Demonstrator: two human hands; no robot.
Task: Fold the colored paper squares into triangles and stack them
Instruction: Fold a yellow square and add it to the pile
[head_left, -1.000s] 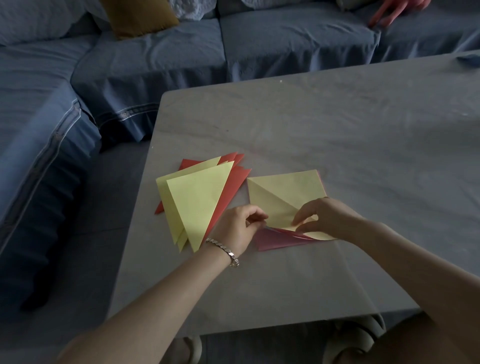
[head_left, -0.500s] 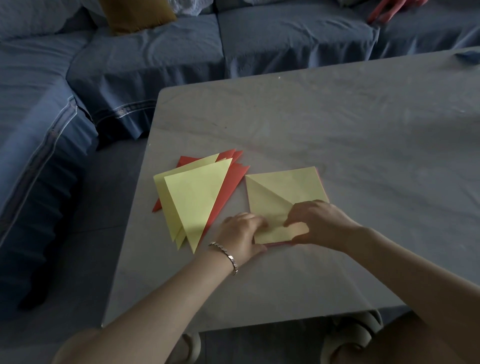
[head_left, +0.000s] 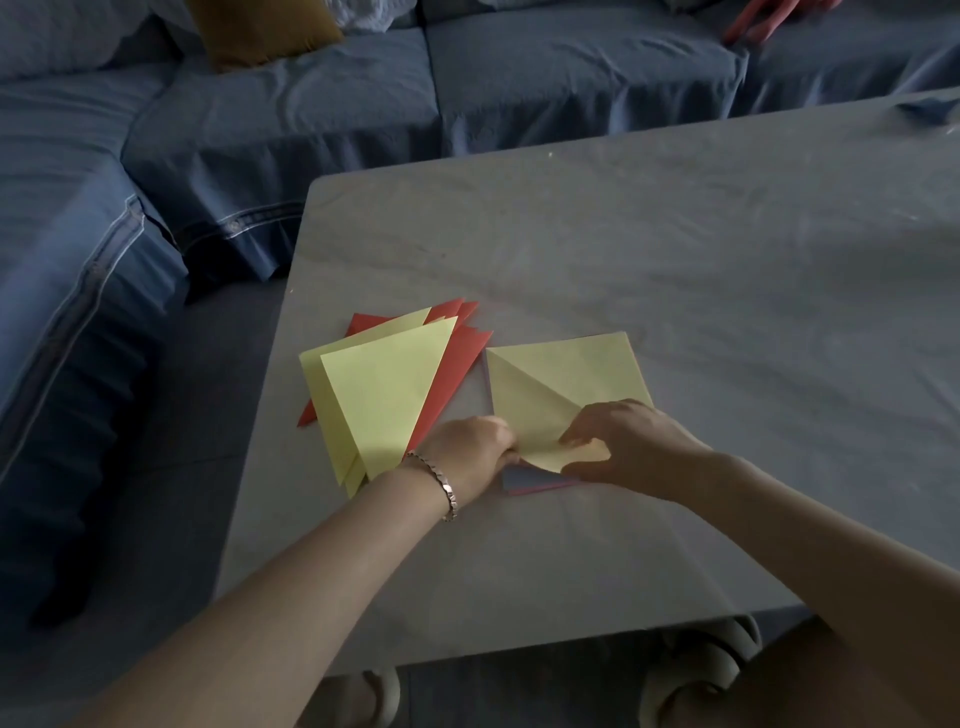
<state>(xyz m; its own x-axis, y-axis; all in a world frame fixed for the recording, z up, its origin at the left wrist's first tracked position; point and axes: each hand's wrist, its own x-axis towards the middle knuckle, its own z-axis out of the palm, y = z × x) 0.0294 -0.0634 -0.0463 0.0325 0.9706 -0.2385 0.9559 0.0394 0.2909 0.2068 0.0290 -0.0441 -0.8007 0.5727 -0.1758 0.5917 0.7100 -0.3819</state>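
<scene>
Lifted since a moment ago, the near corner of the yellow sheet (head_left: 571, 374) is pinched by the left hand (head_left: 472, 452) and, I think, the right hand (head_left: 628, 447), just beside the triangle stack (head_left: 384, 395) near the left edge of the table (head_left: 727, 260); it wants carrying squarely onto the far corner before creasing.
</scene>
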